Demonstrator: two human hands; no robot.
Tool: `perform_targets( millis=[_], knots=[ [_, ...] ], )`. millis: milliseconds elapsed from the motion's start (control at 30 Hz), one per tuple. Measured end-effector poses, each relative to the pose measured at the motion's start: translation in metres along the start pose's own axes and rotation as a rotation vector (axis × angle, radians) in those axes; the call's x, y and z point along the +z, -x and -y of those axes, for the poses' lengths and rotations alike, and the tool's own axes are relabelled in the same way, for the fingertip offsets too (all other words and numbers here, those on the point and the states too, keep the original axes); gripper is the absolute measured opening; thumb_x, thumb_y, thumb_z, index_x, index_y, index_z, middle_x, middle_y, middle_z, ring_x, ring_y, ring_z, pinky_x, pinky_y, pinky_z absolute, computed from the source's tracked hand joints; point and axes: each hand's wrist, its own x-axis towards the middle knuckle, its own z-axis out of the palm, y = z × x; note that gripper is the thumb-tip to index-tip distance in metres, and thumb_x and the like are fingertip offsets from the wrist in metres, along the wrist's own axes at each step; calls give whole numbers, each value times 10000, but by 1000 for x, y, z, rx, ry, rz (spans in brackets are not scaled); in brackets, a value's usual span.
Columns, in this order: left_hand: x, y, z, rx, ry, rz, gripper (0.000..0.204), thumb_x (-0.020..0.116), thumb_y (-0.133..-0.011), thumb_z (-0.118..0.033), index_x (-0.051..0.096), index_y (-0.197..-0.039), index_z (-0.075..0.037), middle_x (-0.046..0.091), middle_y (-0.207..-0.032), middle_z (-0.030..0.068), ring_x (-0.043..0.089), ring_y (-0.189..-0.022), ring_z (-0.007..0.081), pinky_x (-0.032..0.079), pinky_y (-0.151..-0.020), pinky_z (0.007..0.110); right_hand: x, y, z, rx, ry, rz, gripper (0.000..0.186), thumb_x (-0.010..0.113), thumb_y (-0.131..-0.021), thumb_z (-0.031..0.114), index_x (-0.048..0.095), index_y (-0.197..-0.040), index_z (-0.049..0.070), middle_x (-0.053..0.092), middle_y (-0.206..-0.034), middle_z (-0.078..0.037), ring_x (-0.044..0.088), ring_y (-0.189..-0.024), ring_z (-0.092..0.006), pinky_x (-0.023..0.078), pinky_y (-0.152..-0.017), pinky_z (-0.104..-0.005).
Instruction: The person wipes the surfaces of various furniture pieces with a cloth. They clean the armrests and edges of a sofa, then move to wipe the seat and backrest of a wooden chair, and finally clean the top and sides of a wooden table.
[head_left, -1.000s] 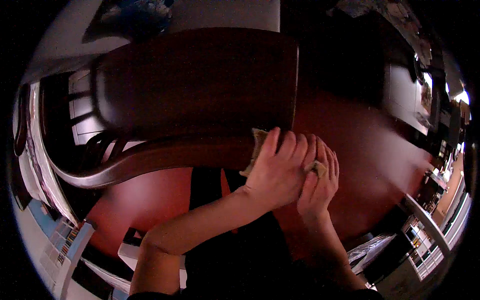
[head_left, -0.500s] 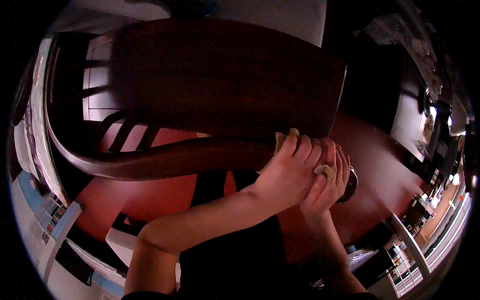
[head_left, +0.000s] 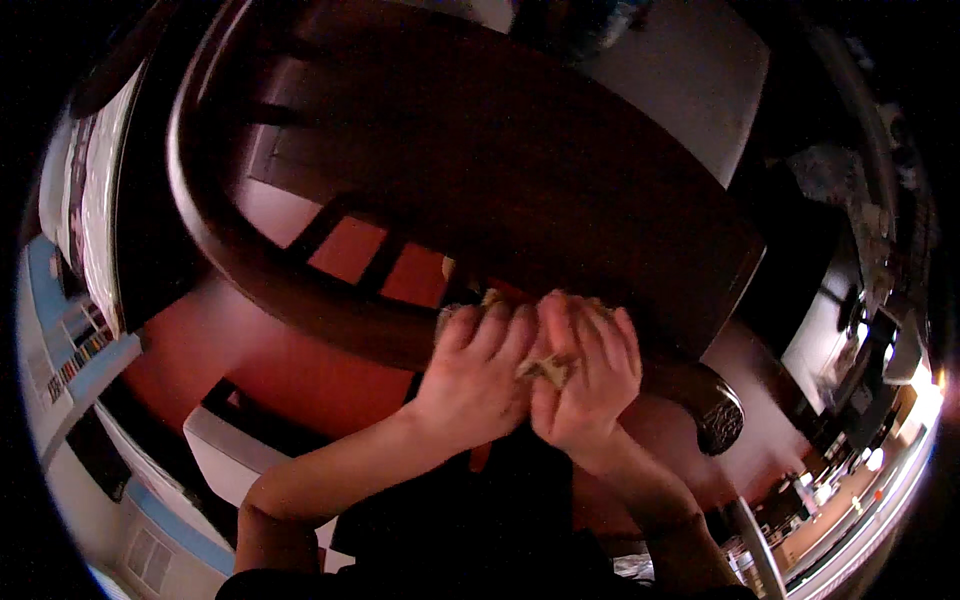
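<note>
A dark, polished wooden chair has a broad seat and a curved armrest that ends in a carved knob. My left hand and my right hand lie side by side over the armrest, fingers bent around it. Between them, bits of a yellowish-brown cloth stick out from under the palms. Both hands press this cloth onto the wood; most of it is hidden beneath them.
Reddish flooring shows between the chair's dark slats and around it. At the lower left stands a pale box-shaped piece. A light flat surface lies beyond the seat. Bright lights and clutter fill the right side.
Both hands have slid left along the armrest with the cloth, away from the carved knob, which is now uncovered. The view has tilted, so the chair appears turned.
</note>
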Motion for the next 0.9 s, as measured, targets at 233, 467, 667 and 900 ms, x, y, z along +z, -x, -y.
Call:
perform_targets(
  millis=[233,467,667,900],
  knots=[
    [-19,65,83,-167,-2,-269,469,483,-777,-312,591,-1168,-79,551,-1255,101,482,-1204,257,315,-1023,443,35,-56,80,-201,-85,163,607,460,-894,393,395,-1355,3,536,-1234,-197,528,-1090,-323,342,-1001,-474],
    [-36,90,153,-327,-108,-326,492,383,-882,-356,538,-1282,-114,509,-1340,73,420,-1290,252,201,-1095,425,57,-115,132,-373,-167,254,662,475,-902,390,320,-1379,-43,416,-1306,-312,439,-1190,-446,375,-991,-506],
    [-51,87,189,-478,-21,-452,506,398,-897,-340,492,-1329,-95,393,-1440,105,321,-1357,281,164,-1119,443,69,-150,151,-493,-259,311,782,595,-844,362,250,-1414,-49,301,-1382,-344,384,-1235,-490,368,-1011,-510],
    [-70,57,233,-618,81,-575,613,480,-915,-211,233,-1452,-46,161,-1524,187,195,-1395,374,230,-1114,471,104,-211,158,-427,-583,291,793,516,-908,360,112,-1424,-86,256,-1403,-357,365,-1242,-512,401,-981,-476]
  ],
)
